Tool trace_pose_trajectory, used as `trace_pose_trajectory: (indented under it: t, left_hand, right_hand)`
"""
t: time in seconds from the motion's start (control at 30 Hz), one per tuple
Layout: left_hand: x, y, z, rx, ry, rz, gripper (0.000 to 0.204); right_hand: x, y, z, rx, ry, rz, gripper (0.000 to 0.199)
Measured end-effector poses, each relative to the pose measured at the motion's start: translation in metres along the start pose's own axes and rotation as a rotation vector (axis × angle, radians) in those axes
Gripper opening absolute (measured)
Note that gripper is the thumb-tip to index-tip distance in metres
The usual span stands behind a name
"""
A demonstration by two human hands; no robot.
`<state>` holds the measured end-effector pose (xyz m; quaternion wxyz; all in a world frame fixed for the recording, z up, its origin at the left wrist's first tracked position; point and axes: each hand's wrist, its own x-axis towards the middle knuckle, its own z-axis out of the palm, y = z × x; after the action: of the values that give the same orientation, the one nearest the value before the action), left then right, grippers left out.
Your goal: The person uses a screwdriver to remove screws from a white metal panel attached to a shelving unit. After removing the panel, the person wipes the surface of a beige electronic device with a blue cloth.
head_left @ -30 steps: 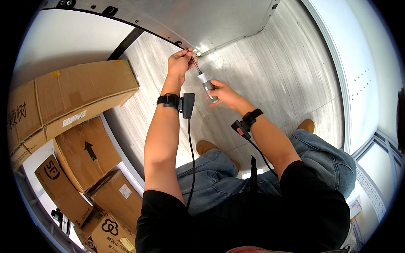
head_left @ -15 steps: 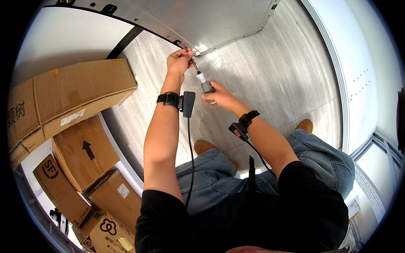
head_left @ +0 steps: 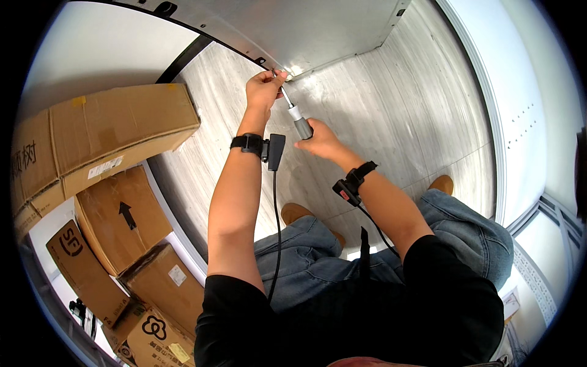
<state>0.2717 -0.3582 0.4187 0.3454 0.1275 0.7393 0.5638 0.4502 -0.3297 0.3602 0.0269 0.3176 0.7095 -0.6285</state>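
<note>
A screwdriver (head_left: 301, 125) with a grey and white handle and a bright metal shaft slants up toward the lower edge of a grey metal panel (head_left: 330, 43). My right hand (head_left: 323, 140) is closed around the handle's butt end, thumb and fingers on either side. Up at the tip, my left hand (head_left: 263, 92) is closed in a pinch by the panel's corner. Its fingers surround the end of the shaft, and whatever small part they hold there is hidden. A dark bracket tab (head_left: 261, 60) sticks out of the panel's edge just above this hand.
Cardboard boxes (head_left: 122, 122) are stacked along the left side. Grey wood-look flooring (head_left: 403, 104) lies under the hands, with my shoes (head_left: 296, 212) on it. A white wall panel (head_left: 507, 110) curves along the right. Cables (head_left: 276, 232) run from both wrist straps.
My right hand's fingers have shifted on the screwdriver handle, which shows more of its grey grip. The left hand stays at the tip, slightly farther right in the picture.
</note>
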Motion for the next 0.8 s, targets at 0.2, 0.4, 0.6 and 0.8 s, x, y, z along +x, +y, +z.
trace_pose_trajectory:
  t: [0.2,0.4,0.6,0.8]
  left_hand:
    - [0.006,-0.004,0.001,-0.104,-0.006,-0.025,0.011]
    - [0.009,-0.007,-0.004,-0.163,-0.112,-0.025,0.013]
    - [0.003,0.001,0.001,-0.11,-0.066,-0.032,0.012]
    - [0.005,-0.006,0.01,-0.017,-0.004,0.021,0.012]
  right_hand:
    - [-0.005,0.006,-0.004,0.276,-0.054,-0.026,0.042]
    - [-0.006,0.007,-0.013,0.523,-0.243,0.059,0.042]
    - [0.0,0.009,-0.01,0.251,-0.14,0.035,0.044]
    - [-0.002,0.006,-0.009,0.018,0.007,-0.051,0.053]
